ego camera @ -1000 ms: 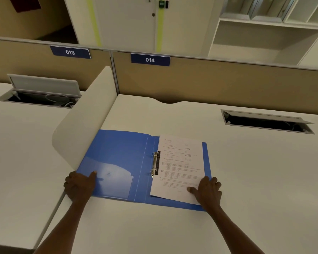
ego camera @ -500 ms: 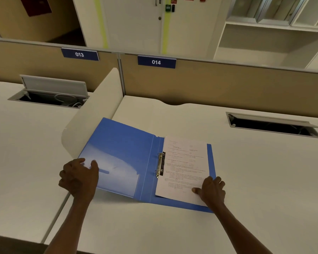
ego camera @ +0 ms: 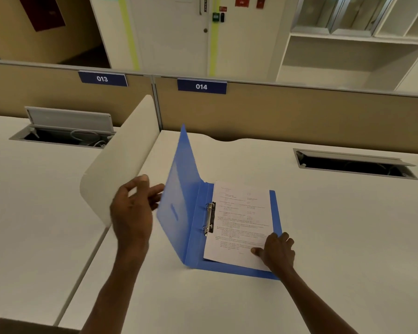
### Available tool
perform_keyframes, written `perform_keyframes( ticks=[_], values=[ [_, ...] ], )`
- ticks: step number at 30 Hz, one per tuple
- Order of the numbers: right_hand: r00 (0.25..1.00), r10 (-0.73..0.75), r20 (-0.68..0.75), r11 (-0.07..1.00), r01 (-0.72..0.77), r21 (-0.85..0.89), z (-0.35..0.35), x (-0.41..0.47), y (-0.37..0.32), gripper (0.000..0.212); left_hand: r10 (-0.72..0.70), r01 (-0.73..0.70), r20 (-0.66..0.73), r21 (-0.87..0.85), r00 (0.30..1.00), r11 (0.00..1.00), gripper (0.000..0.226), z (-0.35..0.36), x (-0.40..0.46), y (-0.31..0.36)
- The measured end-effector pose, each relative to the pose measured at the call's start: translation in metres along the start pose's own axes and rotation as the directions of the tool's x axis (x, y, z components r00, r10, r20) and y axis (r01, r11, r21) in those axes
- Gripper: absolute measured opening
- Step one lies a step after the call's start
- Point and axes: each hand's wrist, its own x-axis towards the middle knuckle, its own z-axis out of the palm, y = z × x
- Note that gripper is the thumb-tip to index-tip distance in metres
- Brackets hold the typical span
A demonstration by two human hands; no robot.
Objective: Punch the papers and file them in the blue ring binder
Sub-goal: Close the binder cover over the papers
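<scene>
The blue ring binder (ego camera: 193,237) lies on the white desk with its front cover (ego camera: 176,189) raised almost upright. White printed papers (ego camera: 241,220) sit on the metal rings (ego camera: 210,219) over the back cover. My left hand (ego camera: 135,208) is at the cover's outer edge, fingers spread and touching its back; a grip is not visible. My right hand (ego camera: 276,251) presses down on the papers' lower right corner with the thumb on the sheet.
A curved white divider panel (ego camera: 116,169) stands just left of the binder. Beige partitions labelled 013 and 014 (ego camera: 201,86) run along the back. An open cable hatch (ego camera: 352,163) is at the right rear, another hatch (ego camera: 65,131) on the neighbouring desk.
The left cover went from flat on the desk to almost upright, swinging toward the papers. My left hand rose with it. My right hand stayed on the papers.
</scene>
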Motion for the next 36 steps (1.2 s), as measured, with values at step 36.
perform_keyframes(
  ticks=[36],
  values=[
    [0.991,0.109,0.083,0.961,-0.126,0.245,-0.015,0.005,0.018,0.062,-0.227,-0.606,0.706,0.698,0.671,0.381,0.075,0.072,-0.026,-0.204]
  ],
)
